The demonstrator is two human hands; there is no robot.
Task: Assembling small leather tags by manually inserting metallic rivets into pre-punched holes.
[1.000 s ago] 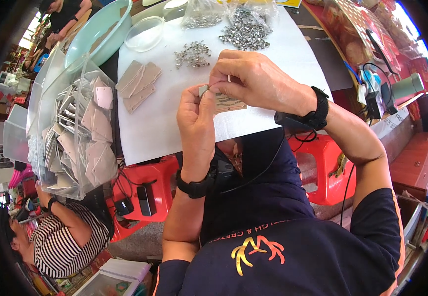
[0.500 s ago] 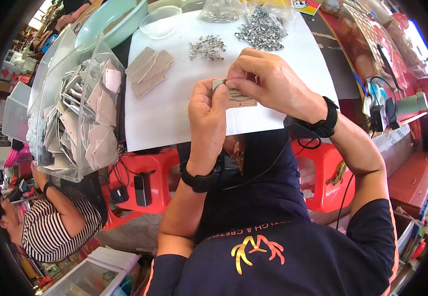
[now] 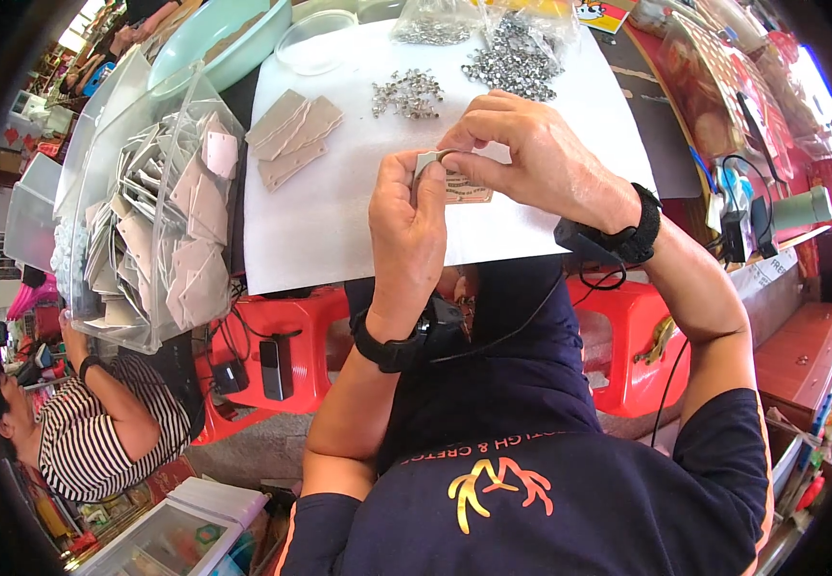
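A small printed cardboard tag (image 3: 471, 190) is held just above the near part of the white sheet. My left hand (image 3: 408, 216) pinches its left end between thumb and fingers. My right hand (image 3: 546, 158) is closed, its thumb and forefinger pressed together at the tag's upper edge beside my left thumb; whatever lies between those fingertips is hidden. Beyond my hands is a loose cluster of small metal studs (image 3: 408, 94). Farther right, a larger heap of shiny metal pieces (image 3: 514, 67) spills from a clear bag. Several plain tags (image 3: 293, 134) lie overlapping to the left.
A white sheet (image 3: 315, 230) covers the table. At its left stands a clear plastic bin (image 3: 152, 331) full of tags, with a pale green basin (image 3: 272, 38) behind. Red stools (image 3: 282, 326) are below the table. Another person (image 3: 109, 422) sits at lower left.
Both hands keep their grip at the tag, which has tilted slightly so that less of its printed face shows. The view has shifted a little.
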